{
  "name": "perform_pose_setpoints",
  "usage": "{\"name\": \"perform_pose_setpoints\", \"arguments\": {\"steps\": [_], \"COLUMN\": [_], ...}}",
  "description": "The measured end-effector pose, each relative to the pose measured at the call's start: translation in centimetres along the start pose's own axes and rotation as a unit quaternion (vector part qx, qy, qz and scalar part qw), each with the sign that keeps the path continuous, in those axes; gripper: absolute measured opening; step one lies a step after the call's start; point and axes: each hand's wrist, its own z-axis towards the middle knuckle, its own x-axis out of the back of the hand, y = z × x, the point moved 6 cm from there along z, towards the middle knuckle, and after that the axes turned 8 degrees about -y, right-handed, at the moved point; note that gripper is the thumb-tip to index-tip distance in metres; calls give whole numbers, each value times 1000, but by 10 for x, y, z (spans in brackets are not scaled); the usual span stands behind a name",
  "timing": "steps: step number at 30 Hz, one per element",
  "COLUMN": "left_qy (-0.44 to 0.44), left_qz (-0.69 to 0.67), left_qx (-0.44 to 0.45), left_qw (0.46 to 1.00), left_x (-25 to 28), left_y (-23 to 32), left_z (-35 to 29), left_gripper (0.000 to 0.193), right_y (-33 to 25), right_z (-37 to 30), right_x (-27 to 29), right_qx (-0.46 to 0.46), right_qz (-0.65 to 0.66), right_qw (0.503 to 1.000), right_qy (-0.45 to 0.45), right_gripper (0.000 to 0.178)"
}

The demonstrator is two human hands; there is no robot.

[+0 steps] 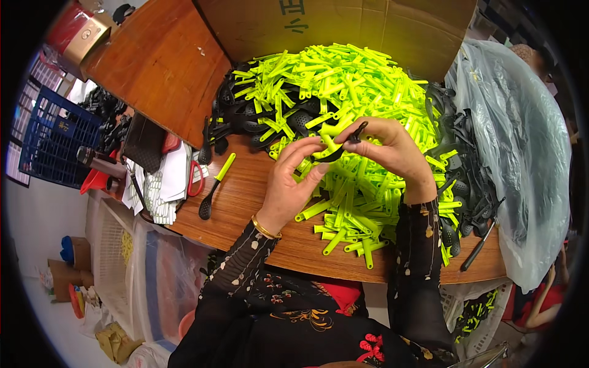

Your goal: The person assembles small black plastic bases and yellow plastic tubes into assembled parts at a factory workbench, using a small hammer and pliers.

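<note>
Above the heap of lime-green plastic handles (368,86), both my hands meet at a small black spoon head (332,156). My left hand (291,187) is closed on its bowl end, with fingertips and thumb around it. My right hand (392,153) pinches the black stem end between thumb and forefinger. A lime-green piece shows between the hands; whether it is held or lies behind, I cannot tell. Black perforated spoon heads (300,119) lie under and beside the handles. Left of my left hand, a spoon with a lime handle and black perforated head (207,207) lies on the wooden table.
A cardboard box wall (343,24) and a wooden board (165,61) border the heap. At right are more black spoon heads (472,178), a screwdriver-like tool (478,248) and a plastic bag (521,159). Red scissors (195,178) and papers lie left. Another person's arm shows far right.
</note>
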Motion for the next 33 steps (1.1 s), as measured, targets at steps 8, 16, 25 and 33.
{"name": "perform_pose_setpoints", "arguments": {"steps": [8, 16, 25, 33], "left_qy": [-117, -66, -42, -62], "left_qz": [-228, -345, -283, -205], "left_qx": [60, 113, 107, 134], "left_qw": [965, 929, 952, 968], "left_x": [-24, -23, -18, -12], "left_y": [2, -3, 4, 5], "left_z": [13, -5, -14, -15], "left_gripper": [33, 49, 36, 34], "right_y": [-4, -43, -39, -47], "right_z": [0, -9, -4, -4], "right_x": [-6, 6, -5, -9], "right_qx": [-11, -18, 63, 100], "right_qz": [34, -111, -206, -266], "right_qw": [999, 990, 976, 957], "right_qy": [-8, 84, 36, 60], "right_gripper": [26, 19, 15, 15]}}
